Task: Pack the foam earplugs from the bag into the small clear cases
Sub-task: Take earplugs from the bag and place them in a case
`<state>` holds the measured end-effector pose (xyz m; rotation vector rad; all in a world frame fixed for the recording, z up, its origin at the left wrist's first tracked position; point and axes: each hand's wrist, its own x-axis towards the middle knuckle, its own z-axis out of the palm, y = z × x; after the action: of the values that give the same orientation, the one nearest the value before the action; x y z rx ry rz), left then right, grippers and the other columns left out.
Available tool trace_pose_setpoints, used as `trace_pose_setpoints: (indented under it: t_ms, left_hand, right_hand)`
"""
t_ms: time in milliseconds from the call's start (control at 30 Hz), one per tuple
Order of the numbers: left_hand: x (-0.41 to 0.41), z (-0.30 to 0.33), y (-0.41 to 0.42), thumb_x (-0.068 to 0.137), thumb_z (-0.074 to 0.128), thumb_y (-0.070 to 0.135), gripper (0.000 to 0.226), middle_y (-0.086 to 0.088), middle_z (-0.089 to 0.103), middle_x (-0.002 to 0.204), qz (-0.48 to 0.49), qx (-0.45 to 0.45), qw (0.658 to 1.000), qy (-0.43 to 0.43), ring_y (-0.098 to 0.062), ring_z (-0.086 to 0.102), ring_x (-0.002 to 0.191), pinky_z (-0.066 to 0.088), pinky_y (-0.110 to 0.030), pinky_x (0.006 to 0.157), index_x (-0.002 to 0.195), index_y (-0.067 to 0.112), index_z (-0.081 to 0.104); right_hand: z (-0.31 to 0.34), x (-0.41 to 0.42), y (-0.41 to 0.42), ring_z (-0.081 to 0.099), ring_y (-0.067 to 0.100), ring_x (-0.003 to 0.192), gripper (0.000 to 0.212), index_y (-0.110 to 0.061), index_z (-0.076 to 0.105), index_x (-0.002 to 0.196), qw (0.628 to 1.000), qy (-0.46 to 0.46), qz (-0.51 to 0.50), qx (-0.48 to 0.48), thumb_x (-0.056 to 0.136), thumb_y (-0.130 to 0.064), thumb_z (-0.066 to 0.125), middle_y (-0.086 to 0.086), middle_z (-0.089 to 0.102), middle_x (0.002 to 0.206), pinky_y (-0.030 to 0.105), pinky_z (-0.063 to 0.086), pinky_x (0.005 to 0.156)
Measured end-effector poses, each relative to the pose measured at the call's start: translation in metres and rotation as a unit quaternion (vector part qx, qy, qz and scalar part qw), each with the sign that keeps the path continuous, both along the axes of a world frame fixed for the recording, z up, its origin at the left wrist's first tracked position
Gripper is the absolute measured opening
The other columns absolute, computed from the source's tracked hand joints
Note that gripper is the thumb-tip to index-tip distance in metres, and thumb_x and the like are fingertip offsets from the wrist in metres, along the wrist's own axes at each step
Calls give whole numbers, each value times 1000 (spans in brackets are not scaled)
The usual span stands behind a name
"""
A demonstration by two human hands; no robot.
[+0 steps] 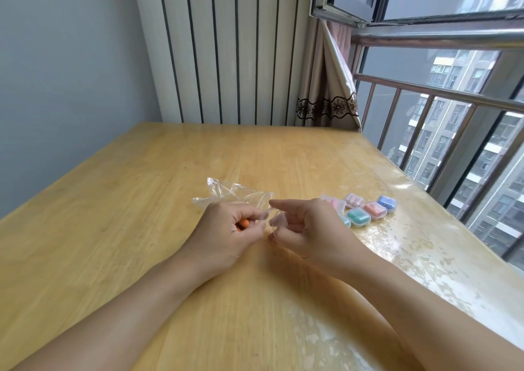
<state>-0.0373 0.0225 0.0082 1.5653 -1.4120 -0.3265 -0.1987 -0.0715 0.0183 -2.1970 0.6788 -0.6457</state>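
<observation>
On the wooden table, head view:
table: light wood top (141,214) under a glossy clear cover, both forearms resting over it.
left hand: (226,233) fingers curled, holding orange foam earplugs (243,225) in the palm; thumb and fingertips also pinch the edge of the clear case.
right hand: (309,226) fingers curled, index extended toward the left hand, pinching the small clear case (274,223) from the other side; case looks empty, open or closed I cannot tell.
bag: clear plastic bag (226,193) lying crumpled on the table just behind the left hand, looks flat; contents not visible.
packed cases: cluster to the right of the right hand, near the window-side table edge; teal case (358,216), salmon case (374,210), blue case (387,203), pale pink case (354,200), another pinkish case (336,204) partly hidden by the right hand, plus a bluish one mostly hidden behind that hand.
background: white ribbed radiator (226,47) against the wall, beige curtain (326,87) with lace trim, window railing (442,93) on the right.
</observation>
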Motion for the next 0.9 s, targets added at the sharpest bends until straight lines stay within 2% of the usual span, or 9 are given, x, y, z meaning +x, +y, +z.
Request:
trace_pose_setpoints:
  t_ms: [100, 200, 300, 367, 433, 500, 567, 733, 900]
  left_hand:
    - [1, 4, 1, 95, 64, 16, 21, -7, 59, 60, -11, 42, 996, 76, -15, 47, 47, 45, -27, 48, 85, 26, 80]
    - [0, 7, 1, 98, 57, 19, 41, -10, 42, 55, -30, 91, 990, 101, -20, 41, 46, 39, -31, 51, 61, 25, 74]
    - [4, 3, -1, 91, 69, 18, 18, -6, 40, 55, -11, 96, 986, 139, -19, 35, 48, 31, -28, 50, 77, 9, 76]
    - [5, 1, -1, 78, 83, 15, 9, 7, 40, 54, 26, 58, 991, 120, -11, 35, 46, 34, -22, 48, 80, 13, 75]
    - [3, 2, 2, 70, 88, 16, 23, 13, 42, 59, 44, 22, 997, 60, -6, 39, 51, 37, -14, 53, 87, 23, 74]
    - [2, 6, 3, 75, 79, 19, 27, 10, 48, 70, 14, -3, 997, 74, -8, 44, 61, 41, -16, 60, 100, 26, 72]
    - [1, 9, 4, 79, 54, 14, 36, 5, 54, 81, -42, 4, 987, 155, -11, 49, 71, 45, -21, 64, 111, 22, 70]
    - [-5, 7, 3, 98, 34, -10, 46, 2, 58, 92, -86, 33, 980, 178, -8, 54, 79, 50, -23, 71, 122, 13, 66]
    - [-6, 5, 3, 103, 42, -2, 36, -2, 68, 99, -89, 43, 981, 168, -6, 61, 85, 52, -22, 78, 128, 15, 61]
  right_hand:
    - [4, -5, -7, 77, 20, 85, 47, -6, 59, 138, 998, -14, 4, 53, 92, -5, 55, 12, 77, 96, 40, 60, 92]
    - [12, -11, -18, 74, 17, 73, 32, -5, 71, 118, 986, -84, -30, 142, 95, 7, 53, 11, 78, 97, 32, 62, 74]
    - [14, -14, -19, 67, 18, 66, 17, -8, 76, 99, 978, -121, -38, 164, 94, 1, 63, 16, 78, 87, 28, 53, 61]
    - [11, -15, -19, 65, 15, 61, 18, -9, 77, 97, 988, -100, -47, 112, 93, 1, 63, 9, 78, 80, 26, 53, 58]
    - [7, -14, -18, 64, 10, 56, 19, -12, 78, 97, 997, -42, -52, 24, 91, -2, 63, 3, 78, 77, 25, 53, 57]
    - [7, -13, -16, 64, 1, 57, 21, -18, 79, 100, 998, 19, -52, -36, 90, -7, 65, -1, 78, 80, 17, 50, 58]
    - [5, -13, -15, 67, -2, 64, 23, -18, 79, 105, 997, 41, -46, -47, 89, -8, 65, -2, 79, 84, 14, 50, 61]
    - [4, -14, -18, 71, 6, 78, 23, -18, 75, 113, 998, 61, 8, -34, 91, -13, 70, -6, 79, 86, 22, 56, 74]
    - [9, -18, -17, 65, 2, 90, 23, -27, 76, 110, 993, -20, -10, -113, 87, -24, 77, -19, 74, 99, 18, 49, 70]
